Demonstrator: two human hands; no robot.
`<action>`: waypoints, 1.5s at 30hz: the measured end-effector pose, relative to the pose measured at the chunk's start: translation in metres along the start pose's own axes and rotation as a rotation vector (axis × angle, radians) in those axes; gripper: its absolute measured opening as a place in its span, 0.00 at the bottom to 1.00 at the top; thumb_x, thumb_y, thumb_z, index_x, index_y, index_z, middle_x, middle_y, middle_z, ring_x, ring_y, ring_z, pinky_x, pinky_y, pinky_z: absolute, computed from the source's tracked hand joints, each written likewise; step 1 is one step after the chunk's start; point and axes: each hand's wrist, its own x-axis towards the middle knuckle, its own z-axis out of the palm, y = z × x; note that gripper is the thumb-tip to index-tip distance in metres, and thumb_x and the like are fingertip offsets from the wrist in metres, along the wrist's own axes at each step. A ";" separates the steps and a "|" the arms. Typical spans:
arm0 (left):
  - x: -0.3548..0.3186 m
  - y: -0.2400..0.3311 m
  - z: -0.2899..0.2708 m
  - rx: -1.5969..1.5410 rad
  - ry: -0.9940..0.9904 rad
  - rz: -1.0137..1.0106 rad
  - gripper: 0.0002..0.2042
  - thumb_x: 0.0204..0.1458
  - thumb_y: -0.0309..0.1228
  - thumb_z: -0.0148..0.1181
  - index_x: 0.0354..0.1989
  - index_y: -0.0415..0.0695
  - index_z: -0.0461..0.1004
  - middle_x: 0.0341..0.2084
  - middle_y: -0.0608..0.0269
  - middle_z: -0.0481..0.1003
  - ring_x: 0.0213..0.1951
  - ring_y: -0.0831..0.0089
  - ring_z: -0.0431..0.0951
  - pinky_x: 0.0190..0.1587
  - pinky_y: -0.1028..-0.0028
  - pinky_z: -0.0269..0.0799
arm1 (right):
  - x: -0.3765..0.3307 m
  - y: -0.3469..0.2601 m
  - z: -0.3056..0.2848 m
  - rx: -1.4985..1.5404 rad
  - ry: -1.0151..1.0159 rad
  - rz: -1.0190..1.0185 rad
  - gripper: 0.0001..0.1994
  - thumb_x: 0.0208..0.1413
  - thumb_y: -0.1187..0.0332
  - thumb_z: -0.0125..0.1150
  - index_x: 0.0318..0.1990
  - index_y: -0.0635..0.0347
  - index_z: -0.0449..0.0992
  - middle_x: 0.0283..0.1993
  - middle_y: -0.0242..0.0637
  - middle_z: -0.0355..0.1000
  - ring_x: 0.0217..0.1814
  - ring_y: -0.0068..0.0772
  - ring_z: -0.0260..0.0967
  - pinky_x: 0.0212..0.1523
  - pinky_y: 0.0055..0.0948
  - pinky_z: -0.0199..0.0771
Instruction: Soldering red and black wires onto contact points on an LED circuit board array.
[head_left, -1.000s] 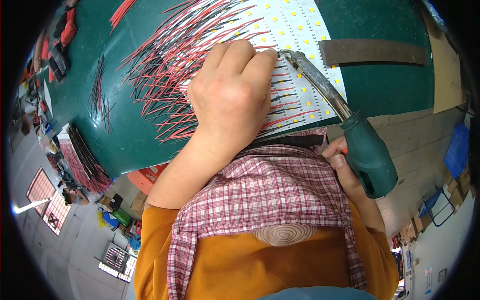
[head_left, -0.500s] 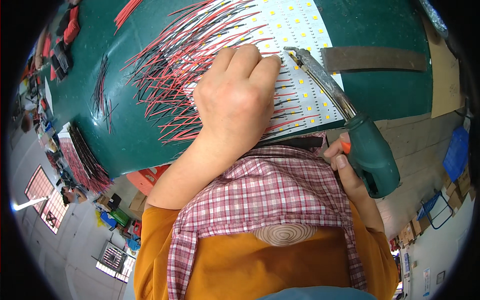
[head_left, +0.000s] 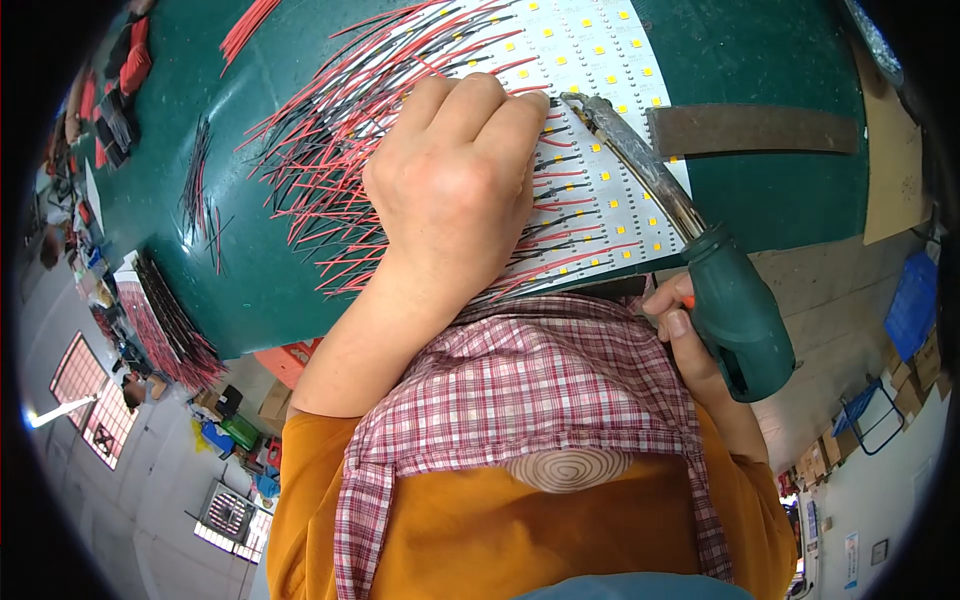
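A white panel of LED strips (head_left: 600, 110) with small yellow chips lies on the green table (head_left: 760, 60). Many red and black wires (head_left: 330, 130) fan out from its left side. My left hand (head_left: 455, 185) rests on the panel, fingers closed and pressing down near the strips; what its fingertips pinch is hidden. My right hand (head_left: 690, 335) grips the green handle of a soldering iron (head_left: 735, 310), whose metal shaft (head_left: 630, 155) reaches up to the panel just beside my left fingertips.
A dark flat bar (head_left: 750, 128) lies on the table right of the panel. Loose black wires (head_left: 200, 185) and a red bundle (head_left: 250, 20) sit at the left. A stack of wired strips (head_left: 160, 320) hangs off the table's left edge. Cardboard (head_left: 890, 170) lies at right.
The left hand and the iron's tip have shifted slightly upward along the panel. The right hand keeps its hold on the handle.
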 end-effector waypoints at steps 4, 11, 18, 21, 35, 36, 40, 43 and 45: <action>0.002 -0.001 0.000 -0.001 -0.002 0.023 0.11 0.31 0.22 0.57 0.27 0.46 0.76 0.20 0.68 0.69 0.26 0.70 0.71 0.23 0.73 0.67 | 0.000 0.003 0.001 0.189 0.008 0.081 0.05 0.46 0.79 0.57 0.31 0.60 0.74 0.28 0.33 0.75 0.29 0.26 0.72 0.30 0.23 0.71; 0.001 0.001 0.000 0.005 -0.028 0.012 0.11 0.29 0.22 0.57 0.27 0.46 0.76 0.20 0.69 0.68 0.26 0.70 0.71 0.23 0.73 0.67 | -0.001 0.001 -0.004 0.237 -0.043 0.067 0.06 0.48 0.78 0.54 0.35 0.64 0.72 0.31 0.35 0.72 0.31 0.24 0.68 0.31 0.22 0.68; 0.000 0.000 -0.006 0.010 -0.058 0.005 0.11 0.30 0.22 0.57 0.27 0.45 0.75 0.22 0.67 0.69 0.26 0.69 0.70 0.23 0.73 0.67 | 0.003 -0.005 0.004 0.356 0.000 0.111 0.04 0.50 0.78 0.53 0.34 0.63 0.72 0.32 0.34 0.72 0.32 0.25 0.67 0.32 0.23 0.67; 0.002 -0.006 -0.008 -0.066 0.042 -0.011 0.11 0.32 0.21 0.58 0.28 0.45 0.76 0.22 0.66 0.69 0.27 0.68 0.70 0.25 0.73 0.67 | 0.004 -0.006 0.004 0.228 -0.013 0.071 0.04 0.49 0.78 0.54 0.32 0.61 0.73 0.31 0.33 0.72 0.32 0.28 0.68 0.34 0.27 0.67; 0.001 -0.006 0.001 0.005 0.017 -0.010 0.10 0.31 0.22 0.58 0.27 0.46 0.76 0.20 0.68 0.67 0.25 0.70 0.70 0.22 0.73 0.66 | 0.003 -0.004 0.003 -0.085 -0.088 0.016 0.04 0.48 0.78 0.56 0.31 0.58 0.73 0.29 0.31 0.74 0.32 0.32 0.70 0.36 0.31 0.68; 0.001 -0.005 0.001 0.006 0.011 -0.009 0.10 0.31 0.22 0.58 0.27 0.46 0.76 0.21 0.68 0.67 0.25 0.70 0.70 0.22 0.73 0.66 | 0.002 -0.004 0.004 -0.174 -0.077 -0.029 0.04 0.49 0.78 0.55 0.32 0.59 0.73 0.30 0.31 0.73 0.32 0.30 0.70 0.35 0.29 0.68; 0.001 -0.006 0.002 0.005 -0.009 -0.019 0.10 0.30 0.22 0.58 0.27 0.45 0.76 0.20 0.68 0.67 0.25 0.70 0.70 0.22 0.73 0.66 | 0.005 -0.001 0.005 0.232 -0.047 -0.035 0.11 0.55 0.72 0.50 0.46 0.59 0.64 0.31 0.37 0.70 0.25 0.20 0.61 0.29 0.21 0.65; 0.001 -0.005 0.002 0.013 -0.003 -0.016 0.11 0.30 0.22 0.58 0.27 0.46 0.76 0.21 0.67 0.68 0.25 0.70 0.70 0.22 0.73 0.66 | 0.007 -0.004 0.003 0.273 -0.031 -0.045 0.16 0.57 0.70 0.49 0.52 0.59 0.60 0.32 0.39 0.69 0.23 0.18 0.59 0.27 0.20 0.64; 0.003 -0.003 0.001 0.019 -0.015 -0.016 0.11 0.30 0.22 0.58 0.27 0.45 0.75 0.22 0.68 0.68 0.26 0.69 0.70 0.22 0.73 0.67 | 0.009 -0.009 0.002 0.273 -0.036 0.004 0.10 0.54 0.74 0.51 0.44 0.61 0.66 0.32 0.37 0.70 0.28 0.21 0.62 0.30 0.21 0.66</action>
